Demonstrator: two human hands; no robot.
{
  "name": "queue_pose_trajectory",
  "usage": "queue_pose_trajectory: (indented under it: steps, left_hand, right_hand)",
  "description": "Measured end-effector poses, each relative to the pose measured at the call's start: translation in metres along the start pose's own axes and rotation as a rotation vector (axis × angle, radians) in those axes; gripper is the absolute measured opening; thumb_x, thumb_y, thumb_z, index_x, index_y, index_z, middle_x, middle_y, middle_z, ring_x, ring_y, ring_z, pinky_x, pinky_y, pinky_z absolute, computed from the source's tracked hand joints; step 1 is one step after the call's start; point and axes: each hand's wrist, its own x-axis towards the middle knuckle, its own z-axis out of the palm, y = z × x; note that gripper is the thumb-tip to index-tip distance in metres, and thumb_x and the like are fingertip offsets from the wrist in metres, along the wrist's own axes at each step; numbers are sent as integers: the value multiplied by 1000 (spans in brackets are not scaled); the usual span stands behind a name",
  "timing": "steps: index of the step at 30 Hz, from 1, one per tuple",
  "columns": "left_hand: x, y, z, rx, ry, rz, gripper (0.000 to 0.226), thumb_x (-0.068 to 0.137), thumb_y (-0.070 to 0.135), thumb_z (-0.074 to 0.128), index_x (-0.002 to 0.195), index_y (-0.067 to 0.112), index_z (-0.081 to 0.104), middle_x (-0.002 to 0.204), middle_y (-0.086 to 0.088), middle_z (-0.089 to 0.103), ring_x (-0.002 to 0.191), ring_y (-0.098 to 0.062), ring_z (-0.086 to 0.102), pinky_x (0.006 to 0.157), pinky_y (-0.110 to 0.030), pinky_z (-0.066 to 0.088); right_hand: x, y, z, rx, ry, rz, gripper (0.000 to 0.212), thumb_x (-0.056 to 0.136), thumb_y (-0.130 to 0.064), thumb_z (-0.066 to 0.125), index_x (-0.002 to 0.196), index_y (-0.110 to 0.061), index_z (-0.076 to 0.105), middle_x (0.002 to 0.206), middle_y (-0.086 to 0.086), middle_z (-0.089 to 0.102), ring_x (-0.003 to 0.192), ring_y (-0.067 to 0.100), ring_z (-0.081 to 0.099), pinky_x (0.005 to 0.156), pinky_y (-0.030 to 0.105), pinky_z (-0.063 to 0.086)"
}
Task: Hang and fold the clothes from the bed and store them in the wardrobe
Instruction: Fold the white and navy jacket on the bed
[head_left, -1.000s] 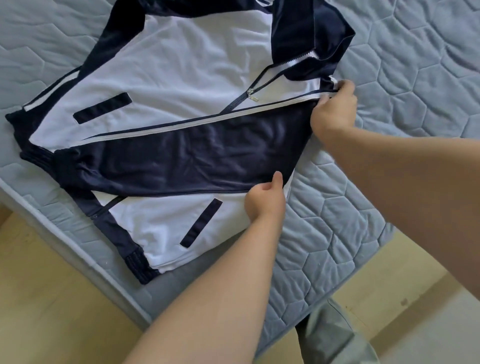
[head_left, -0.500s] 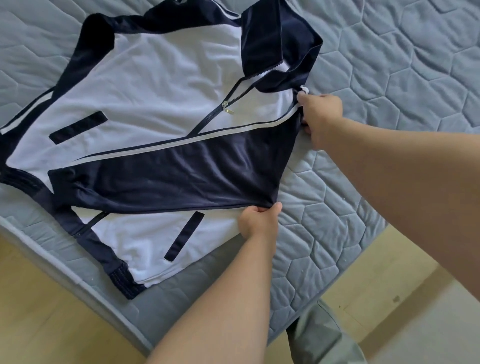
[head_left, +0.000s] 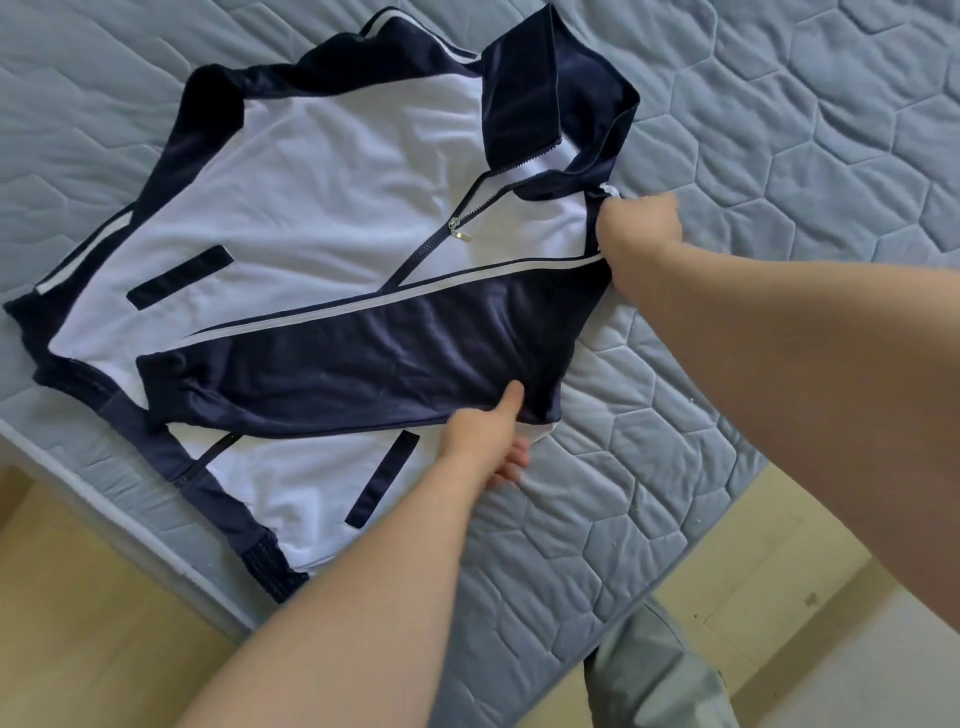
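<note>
Jacket (head_left: 311, 208) lies front-up on the mattress (head_left: 779, 130); positions taken from the zip pull (head_left: 460, 235): right grip (head_left: 639, 223) is clenched on the shoulder seam to its right; left grip (head_left: 483, 436) pinches the folded sleeve (head_left: 363, 374) edge below it, thumb on top. Risks: slick fabric, so an uneven lift likely slides the sleeve off its fold; half-open zip lets the collar (head_left: 545, 88) above it flop and skew the fold.

Left hand (head_left: 483, 436), right hand (head_left: 640, 224), forearms (head_left: 337, 597) bare; grey trouser leg (head_left: 660, 680).
</note>
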Motion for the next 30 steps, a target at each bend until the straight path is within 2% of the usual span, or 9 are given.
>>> queue_pose_trajectory:
  steps: [2, 4, 7, 9, 13, 18, 23, 27, 30]
  left_hand:
    - [-6, 6, -44, 199, 108, 79, 79, 85, 76, 47, 69, 4, 74, 60, -6, 72, 39, -17, 59, 41, -19, 43]
    - [-9, 7, -94, 397, 318, 186, 70, 90, 69, 44, 67, 11, 74, 64, -3, 73, 58, -21, 67, 60, -29, 56]
    - [0, 4, -169, 716, 756, 458, 41, 98, 49, 44, 77, 19, 64, 89, -7, 68, 81, -31, 58, 71, -38, 50]
    - [12, 0, -211, 797, 866, 619, 17, 98, 35, 52, 96, 21, 62, 111, -10, 61, 96, -35, 55, 76, -43, 47]
    - [43, -12, -272, 1091, 866, 750, 37, 95, 25, 58, 129, 10, 52, 133, -16, 52, 121, -38, 47, 97, -53, 42]
    - [57, -36, -323, 1186, 760, 929, 58, 92, 34, 63, 143, 15, 41, 144, -12, 44, 127, -34, 44, 100, -50, 38]
    - [60, -59, -385, 1205, 716, 867, 59, 91, 50, 63, 138, 17, 49, 131, -9, 56, 123, -33, 48, 100, -50, 40]
    - [59, -53, -408, 1203, 615, 980, 40, 98, 39, 53, 133, 18, 56, 126, -6, 60, 120, -31, 48, 100, -48, 39]
    - [55, -32, -413, 1216, 622, 941, 20, 99, 30, 51, 110, 20, 65, 112, -4, 66, 109, -30, 54, 93, -44, 42]
  right_hand:
    - [-15, 5, -1, 30, 128, 72, 54, 94, -42, 50, 139, -12, 41, 145, 13, 45, 125, 34, 50, 108, 46, 40]
    - [-40, 14, 2, -27, 227, 66, 50, 96, -46, 49, 133, -13, 42, 143, 14, 41, 125, 35, 49, 106, 45, 39]
    - [-79, 30, 15, -151, 277, -91, 41, 97, -43, 49, 125, -13, 46, 138, 11, 41, 126, 34, 46, 97, 44, 41]
    - [-108, 43, 33, -231, 282, -240, 32, 96, -38, 50, 118, -14, 51, 129, 10, 48, 117, 33, 51, 94, 45, 45]
    - [-171, 74, 93, -564, 260, -431, 34, 94, -40, 53, 118, -16, 51, 125, 9, 51, 112, 33, 51, 89, 46, 42]
    - [-232, 110, 178, -754, 81, -286, 64, 99, -51, 42, 153, -24, 22, 166, 12, 10, 150, 38, 13, 114, 59, 23]
    - [-267, 102, 216, -777, 57, -299, 71, 100, -53, 36, 160, -27, 8, 169, 11, -8, 154, 35, -6, 121, 62, 6]
    - [-284, 85, 214, -708, 86, -281, 69, 101, -53, 37, 158, -24, 13, 168, 13, -6, 155, 34, -3, 119, 61, 12]
    - [-302, 77, 215, -655, 114, -327, 51, 101, -47, 41, 144, -19, 34, 158, 15, 25, 145, 35, 26, 107, 53, 33]
